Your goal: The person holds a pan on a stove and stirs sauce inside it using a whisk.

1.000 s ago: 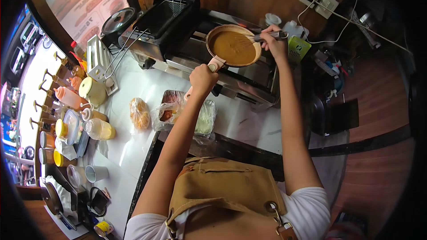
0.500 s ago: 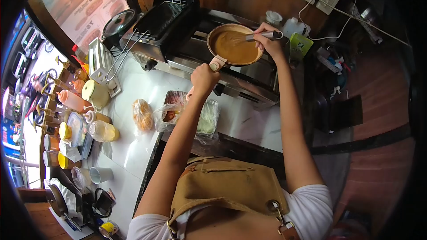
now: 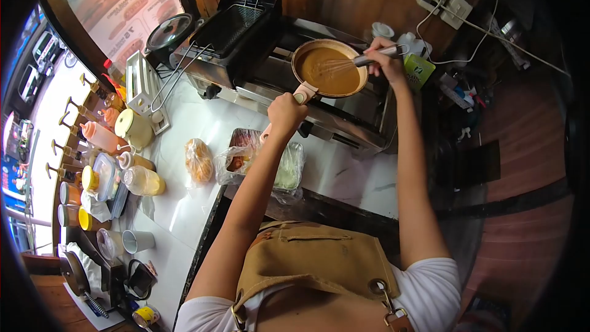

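My left hand point(image 3: 286, 114) is wrapped round the pale pink handle of a frying pan point(image 3: 297, 47), which sits over the stove point(image 3: 346, 112). Brown sauce point(image 3: 319, 69) covers the inside of the pan. My right hand point(image 3: 386, 61) is closed on the metal handle of a whisk point(image 3: 335, 66). The whisk's wires lie in the sauce, its handle tilted up over the pan's right rim. Below my left forearm are a plastic-wrapped tray of shredded pale green food point(image 3: 289, 166) and another container point(image 3: 239, 160) partly covered in plastic.
A black fryer with a wire basket point(image 3: 241, 19) stands left of the pan. Sauce bottles point(image 3: 101, 137) and jars line the counter's left side. A bagged orange food point(image 3: 198, 161) lies on the white counter point(image 3: 178, 129). Cords hang from wall outlets point(image 3: 444, 1) at right.
My right hand has shifted right and slightly down with the whisk, so the wires show more clearly in the sauce. My left hand keeps its grip on the pan.
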`<state>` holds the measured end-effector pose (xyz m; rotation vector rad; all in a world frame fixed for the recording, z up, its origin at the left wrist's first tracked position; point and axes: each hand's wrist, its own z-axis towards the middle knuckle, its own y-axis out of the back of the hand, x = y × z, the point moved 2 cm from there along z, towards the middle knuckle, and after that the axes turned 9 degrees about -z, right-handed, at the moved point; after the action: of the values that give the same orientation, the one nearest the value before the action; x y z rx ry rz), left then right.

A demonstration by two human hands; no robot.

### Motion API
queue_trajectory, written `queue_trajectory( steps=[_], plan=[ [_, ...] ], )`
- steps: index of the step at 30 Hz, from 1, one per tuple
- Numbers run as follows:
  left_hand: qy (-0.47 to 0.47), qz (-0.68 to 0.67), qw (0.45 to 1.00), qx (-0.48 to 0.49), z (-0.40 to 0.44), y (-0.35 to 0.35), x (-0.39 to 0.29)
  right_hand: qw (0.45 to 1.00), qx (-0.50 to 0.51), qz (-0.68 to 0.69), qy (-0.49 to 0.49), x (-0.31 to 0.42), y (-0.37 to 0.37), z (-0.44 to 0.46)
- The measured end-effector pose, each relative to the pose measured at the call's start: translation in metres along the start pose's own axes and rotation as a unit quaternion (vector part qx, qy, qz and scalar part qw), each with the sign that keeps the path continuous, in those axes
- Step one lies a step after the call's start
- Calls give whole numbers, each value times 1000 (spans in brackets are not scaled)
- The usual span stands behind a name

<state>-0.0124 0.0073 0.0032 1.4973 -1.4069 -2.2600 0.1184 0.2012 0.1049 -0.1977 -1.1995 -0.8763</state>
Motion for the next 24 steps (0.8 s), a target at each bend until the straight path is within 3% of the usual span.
queue_trajectory(
  steps=[7,8,11,14,18,20,24],
  plan=[
    [-13,-8,1000,-14,-1,-2,1,988,-117,-102,-7,-17,20,11],
    [-15,-7,1000,-15,-1,-2,0,992,-92,-77,32,-21,11,11],
    [-9,-4,1000,-15,-1,1,0,1000,0,-6,-13,-30,4,6],
    [-10,-4,1000,-4,-1,0,1,990,-56,116,-56,-29,13,0],
    [-1,-16,1000,-1,-3,0,0,987,-92,115,-69,-25,29,-9],
    [2,-21,1000,-3,-2,2,0,972,-117,187,-77,-24,29,-14],
    [-10,-21,1000,-13,-2,0,1,980,-147,102,-92,-46,34,-13]
  ],
)
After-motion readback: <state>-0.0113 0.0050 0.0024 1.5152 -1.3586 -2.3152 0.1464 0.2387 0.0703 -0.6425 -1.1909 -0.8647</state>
